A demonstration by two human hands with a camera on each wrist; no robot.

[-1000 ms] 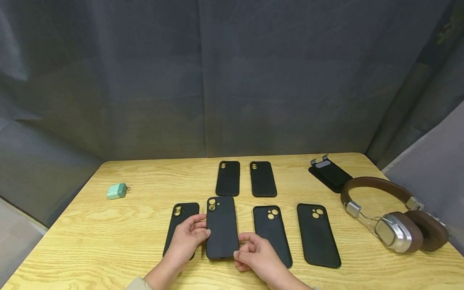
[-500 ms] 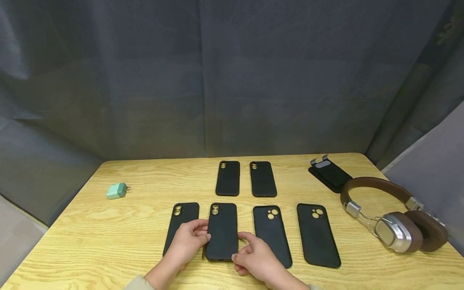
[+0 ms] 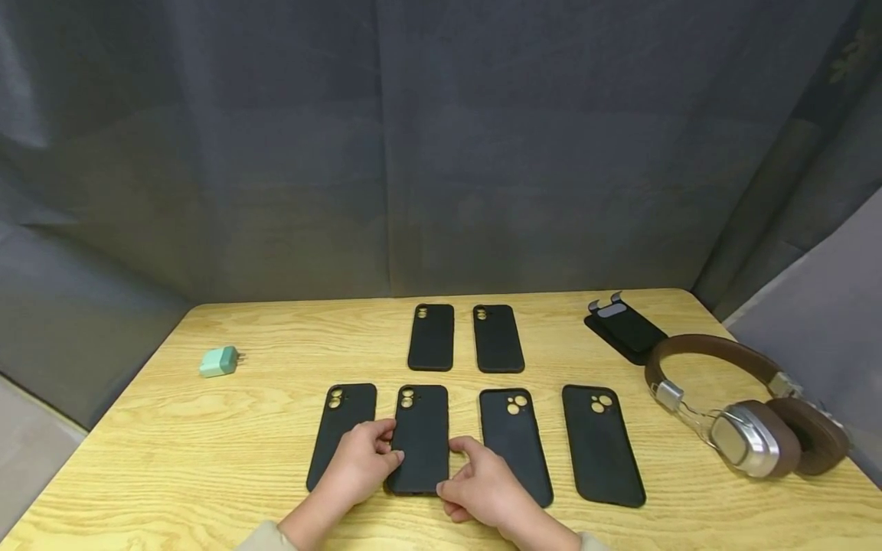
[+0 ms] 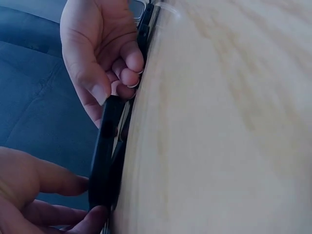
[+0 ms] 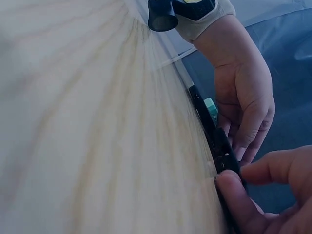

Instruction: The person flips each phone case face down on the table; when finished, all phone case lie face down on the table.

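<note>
A black phone case (image 3: 422, 432) with two camera holes lies back side up, low at the tabletop, in the front row in the head view. My left hand (image 3: 361, 459) holds its left edge between thumb and fingers. At the lower right corner, my right hand (image 3: 482, 486) has its thumb on the bottom and its index finger along the side. Left of it lies another black phone case (image 3: 341, 425), partly hidden by my left hand. Both hands meet the case's edge (image 4: 100, 161) in the left wrist view; whether it fully touches the table is unclear.
To the right lie two cases, a nearer one (image 3: 517, 436) and a farther one (image 3: 602, 444). Two more, a left case (image 3: 431, 337) and a right case (image 3: 498, 338), are behind. Headphones (image 3: 751, 436), a black clip-like holder (image 3: 625, 329) and a mint charger (image 3: 219, 361) sit at the sides.
The held phone case has come down from a raised, tilted pose to lie nearly flat in line with the front row. Both hands have stayed at its edges.
</note>
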